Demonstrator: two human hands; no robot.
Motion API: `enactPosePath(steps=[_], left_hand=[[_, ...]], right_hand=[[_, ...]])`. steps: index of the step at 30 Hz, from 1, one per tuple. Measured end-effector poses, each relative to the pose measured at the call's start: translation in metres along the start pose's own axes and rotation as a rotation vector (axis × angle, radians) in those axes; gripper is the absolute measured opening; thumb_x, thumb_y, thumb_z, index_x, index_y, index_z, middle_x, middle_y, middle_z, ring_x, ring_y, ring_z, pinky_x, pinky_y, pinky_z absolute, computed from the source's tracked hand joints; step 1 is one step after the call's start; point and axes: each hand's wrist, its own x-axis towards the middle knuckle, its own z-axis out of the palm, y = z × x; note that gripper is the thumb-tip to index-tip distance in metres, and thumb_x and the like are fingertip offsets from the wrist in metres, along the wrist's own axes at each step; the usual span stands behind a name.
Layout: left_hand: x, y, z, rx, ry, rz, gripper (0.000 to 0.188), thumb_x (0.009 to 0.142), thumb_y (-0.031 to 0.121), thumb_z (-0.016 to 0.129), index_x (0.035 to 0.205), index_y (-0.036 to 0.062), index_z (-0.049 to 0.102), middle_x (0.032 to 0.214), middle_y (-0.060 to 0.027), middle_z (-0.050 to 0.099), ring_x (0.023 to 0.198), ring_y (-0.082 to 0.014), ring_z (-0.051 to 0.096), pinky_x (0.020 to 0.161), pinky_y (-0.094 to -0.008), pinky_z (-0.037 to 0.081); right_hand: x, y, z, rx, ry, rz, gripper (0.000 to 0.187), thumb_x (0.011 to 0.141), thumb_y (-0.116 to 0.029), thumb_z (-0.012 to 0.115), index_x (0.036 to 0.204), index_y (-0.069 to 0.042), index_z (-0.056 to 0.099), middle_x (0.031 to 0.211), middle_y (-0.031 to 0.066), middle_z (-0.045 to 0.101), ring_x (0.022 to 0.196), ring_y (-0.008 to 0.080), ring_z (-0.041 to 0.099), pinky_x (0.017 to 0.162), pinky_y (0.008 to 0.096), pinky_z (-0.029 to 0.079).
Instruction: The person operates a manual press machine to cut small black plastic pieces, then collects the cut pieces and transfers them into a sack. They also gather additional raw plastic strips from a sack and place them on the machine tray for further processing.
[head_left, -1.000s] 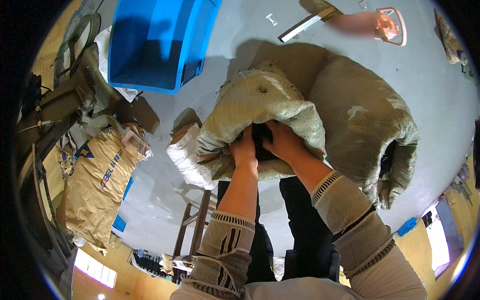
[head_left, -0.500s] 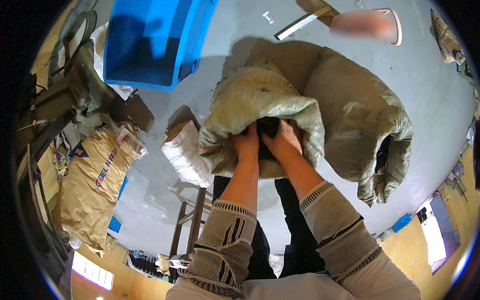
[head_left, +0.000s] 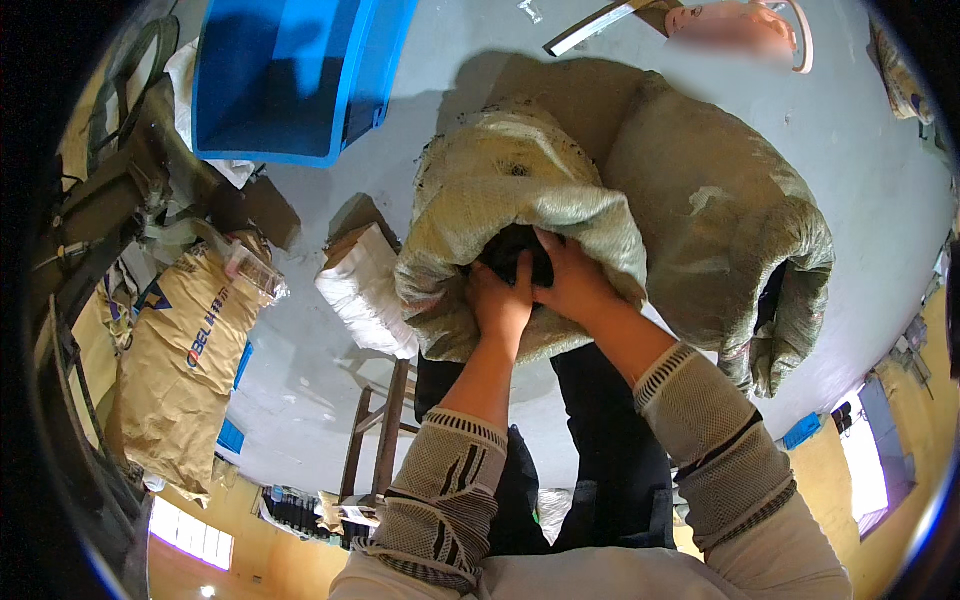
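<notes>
A greenish woven sack (head_left: 520, 195) stands in front of me with its rim rolled outward and its mouth facing me. Inside it lies black material (head_left: 513, 250), whose kind I cannot make out. Both my hands are in the sack's mouth, close together. My left hand (head_left: 503, 300) curls at the near left of the opening, its thumb pointing up along the black material. From the right, my right hand (head_left: 578, 283) reaches in, thumb toward the left hand. The fingertips of both are partly hidden against the dark contents.
A second full sack (head_left: 710, 200) leans at the right, its mouth rolled too. Far left stands a blue bin (head_left: 265, 155). A white-wrapped bundle (head_left: 365, 300), a brown paper sack (head_left: 185, 360) and a wooden stool (head_left: 385, 440) are at the left. A pink container (head_left: 735, 30) lies far off.
My hands have come up from deeper in the sack, and more of their backs shows. The right arm has swung rightward. The view has shifted slightly.
</notes>
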Motion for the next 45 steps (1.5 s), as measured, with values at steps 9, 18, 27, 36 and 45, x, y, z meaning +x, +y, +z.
enactPosePath(steps=[9,18,27,36,45], left_hand=[[-0.006,0.01,-0.027,-0.206,-0.326,-0.268,0.087,0.083,0.058,0.054,0.139,-0.0043,0.03,0.134,-0.0299,0.043,0.126,-0.0397,0.042,0.103,-0.0385,0.034],[-0.03,0.009,-0.024,-0.33,-0.28,-0.088,0.071,0.079,0.043,0.067,0.125,-0.0058,0.043,0.117,-0.0288,0.056,0.11,-0.0398,0.055,0.094,-0.0404,0.042],[-0.012,0.011,0.008,-0.696,-0.32,-0.387,0.087,0.081,0.05,0.064,0.141,-0.0022,0.028,0.137,-0.0232,0.042,0.127,-0.0336,0.041,0.104,-0.0349,0.032],[-0.01,0.014,-0.012,-0.774,-0.62,-0.588,0.091,0.077,0.05,0.069,0.144,0.0052,0.027,0.137,-0.0163,0.043,0.123,-0.0299,0.045,0.101,-0.0386,0.037],[-0.034,0.007,-0.016,-0.764,-0.648,-0.644,0.091,0.076,0.044,0.073,0.144,0.0057,0.026,0.137,-0.0129,0.043,0.126,-0.026,0.04,0.103,-0.0364,0.033]], right_hand=[[-0.009,0.028,0.006,0.126,-0.042,-0.135,0.108,0.055,-0.013,0.083,0.145,-0.009,0.022,0.138,0.0237,0.038,0.129,0.0396,0.035,0.107,0.0411,0.032],[-0.032,0.068,0.071,0.367,0.134,-0.007,0.089,0.065,0.001,0.064,0.144,-0.004,0.024,0.137,0.0243,0.04,0.13,0.0371,0.036,0.108,0.0383,0.029],[-0.021,0.106,0.097,0.176,0.168,0.1,0.084,0.069,-0.003,0.066,0.143,-0.004,0.025,0.141,0.0208,0.036,0.134,0.0325,0.03,0.112,0.0369,0.021],[-0.04,0.098,0.102,0.152,0.207,0.023,0.085,0.067,0.0,0.064,0.143,-0.001,0.024,0.141,0.0215,0.035,0.136,0.0308,0.028,0.113,0.0359,0.02],[-0.051,0.116,0.133,0.127,0.093,0.323,0.082,0.068,-0.005,0.066,0.141,-0.002,0.029,0.141,0.0229,0.034,0.136,0.035,0.026,0.113,0.0373,0.02]])
